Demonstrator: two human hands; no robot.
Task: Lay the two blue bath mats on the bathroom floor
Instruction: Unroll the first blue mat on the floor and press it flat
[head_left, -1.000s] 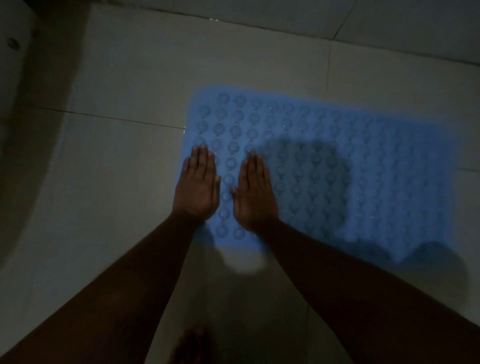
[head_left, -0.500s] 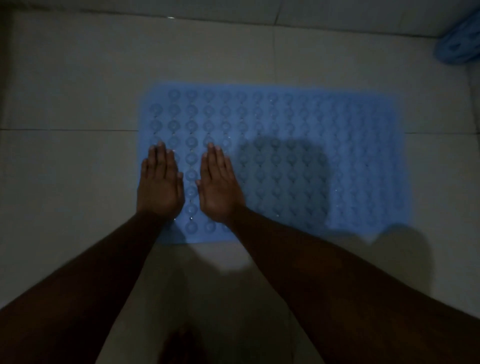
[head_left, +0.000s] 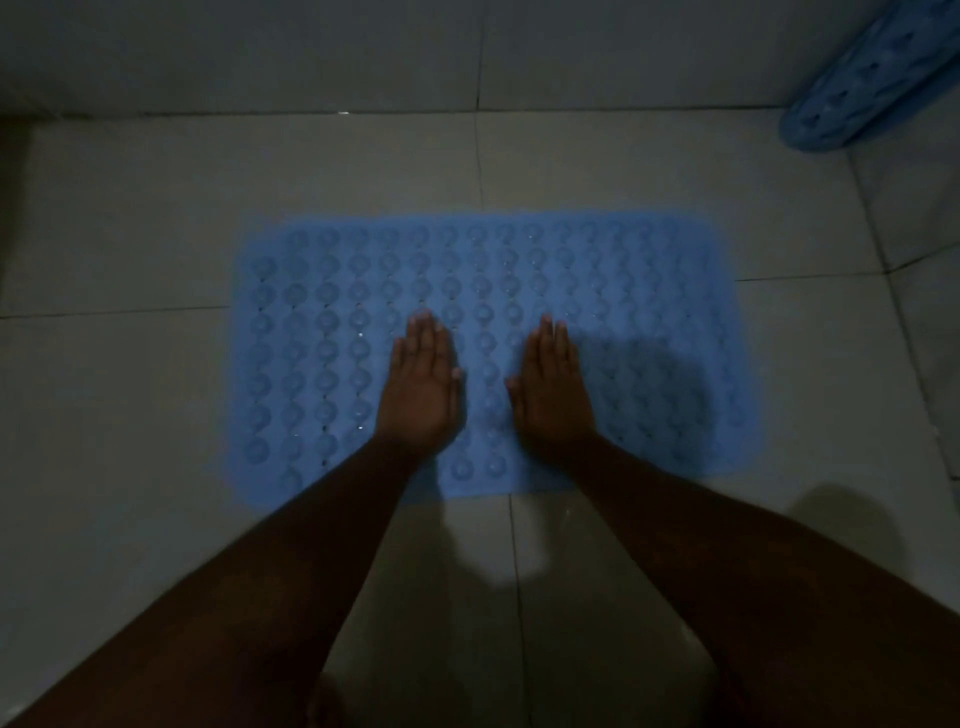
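A blue bath mat (head_left: 649, 291) with rows of round bumps lies flat on the pale tiled floor in the middle of the head view. My left hand (head_left: 422, 387) presses flat on the mat's near middle, fingers straight and together. My right hand (head_left: 553, 392) lies flat beside it, a short gap between them, fingers straight too. A second blue bath mat (head_left: 872, 85) leans rolled or bent in the far right corner, partly cut off by the frame edge.
Pale floor tiles (head_left: 119, 395) with dark grout lines surround the mat. A tiled wall (head_left: 363, 52) runs along the far side. The room is dim and my shadow falls on the mat's right half.
Both hands have slid to the right along the mat, from its left end to its middle, and have spread a little apart. The second mat has come further into view.
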